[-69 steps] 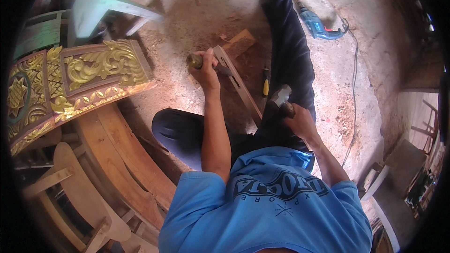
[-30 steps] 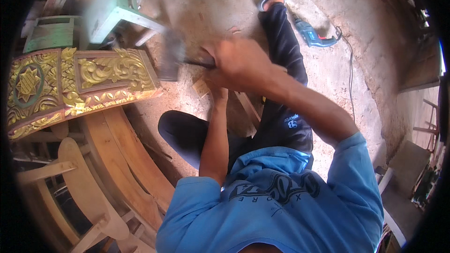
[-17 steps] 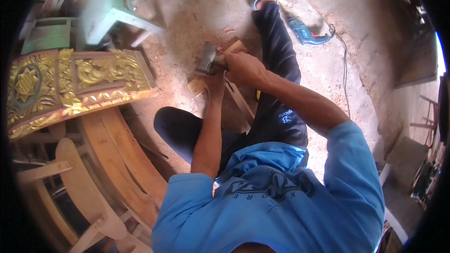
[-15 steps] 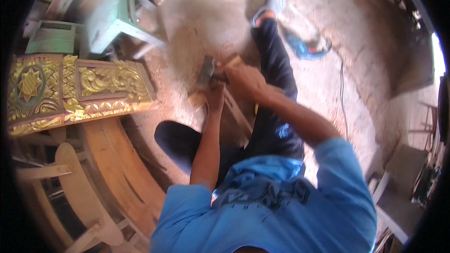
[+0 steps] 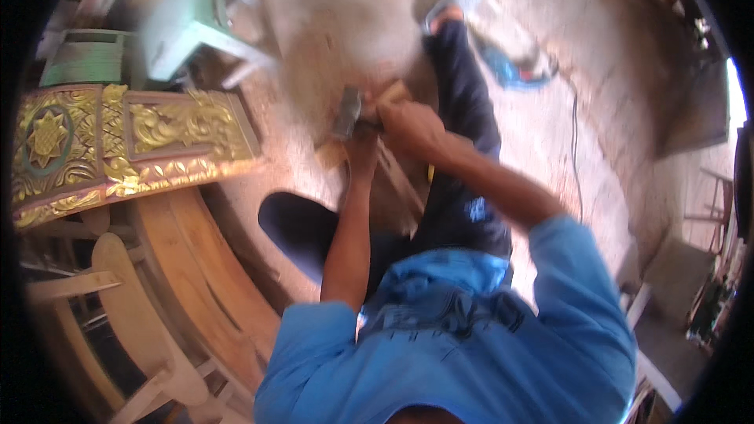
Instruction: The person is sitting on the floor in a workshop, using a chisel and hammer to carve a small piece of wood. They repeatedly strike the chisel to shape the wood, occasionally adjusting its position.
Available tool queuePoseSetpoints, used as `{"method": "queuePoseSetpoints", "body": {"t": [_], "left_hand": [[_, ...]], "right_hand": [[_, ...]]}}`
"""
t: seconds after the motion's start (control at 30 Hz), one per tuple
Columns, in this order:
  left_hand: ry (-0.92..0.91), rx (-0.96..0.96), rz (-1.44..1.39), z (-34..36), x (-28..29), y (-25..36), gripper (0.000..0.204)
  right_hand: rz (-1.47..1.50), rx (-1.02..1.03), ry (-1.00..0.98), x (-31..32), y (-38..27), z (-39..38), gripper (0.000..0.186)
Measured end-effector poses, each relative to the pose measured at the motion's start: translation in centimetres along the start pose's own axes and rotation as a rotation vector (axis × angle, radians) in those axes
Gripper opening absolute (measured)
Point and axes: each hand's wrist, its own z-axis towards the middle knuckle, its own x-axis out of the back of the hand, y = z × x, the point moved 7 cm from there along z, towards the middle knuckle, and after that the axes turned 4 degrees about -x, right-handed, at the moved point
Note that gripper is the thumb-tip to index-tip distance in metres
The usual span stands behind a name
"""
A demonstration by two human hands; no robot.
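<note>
A hammer with a dark metal head (image 5: 348, 112) is gripped in my right hand (image 5: 412, 129), fingers wrapped round its handle. Its head lies over my left hand (image 5: 362, 151), which looks closed, low between my legs. The hammer and blur hide my left fingers and whatever they hold. A pale wooden block (image 5: 393, 95) shows just beyond my right hand, and another light wood piece (image 5: 331, 154) sticks out left of my left wrist. A long narrow wooden strip (image 5: 400, 184) runs slantwise from the hands toward my lap.
To the left stands a carved gold-painted panel (image 5: 181, 129), with curved wooden planks (image 5: 196, 259) and a wooden frame (image 5: 129, 298) nearer me. A pale green stool (image 5: 184, 31) is at far left. A blue power tool (image 5: 514, 71) with a cord (image 5: 575, 141) rests beside my outstretched right leg.
The whole view has shifted slightly, so the floor things sit a little higher. The hammer head has turned slightly; both hands stay together in the same place.
</note>
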Motion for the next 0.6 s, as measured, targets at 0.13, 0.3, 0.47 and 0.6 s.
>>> {"method": "queuePoseSetpoints", "body": {"t": [0.13,0.3,0.47,0.6], "left_hand": [[-0.02,-0.269,0.038,-0.6,-0.8,2.3,0.051],[0.022,-0.246,0.119,-1.8,0.4,1.9,0.024],[-0.037,-0.379,0.359,0.0,-1.1,4.3,0.03],[0.075,0.232,-0.056,7.6,-0.1,0.9,0.022]], "right_hand": [[0.053,0.179,0.262,2.4,-0.8,-0.6,0.033],[0.343,0.463,0.465,3.3,-2.2,-2.6,0.034],[-0.016,-0.009,0.009,-2.4,4.3,-1.2,0.033],[0.121,-0.249,0.05,-4.1,9.9,-6.9,0.03]]}}
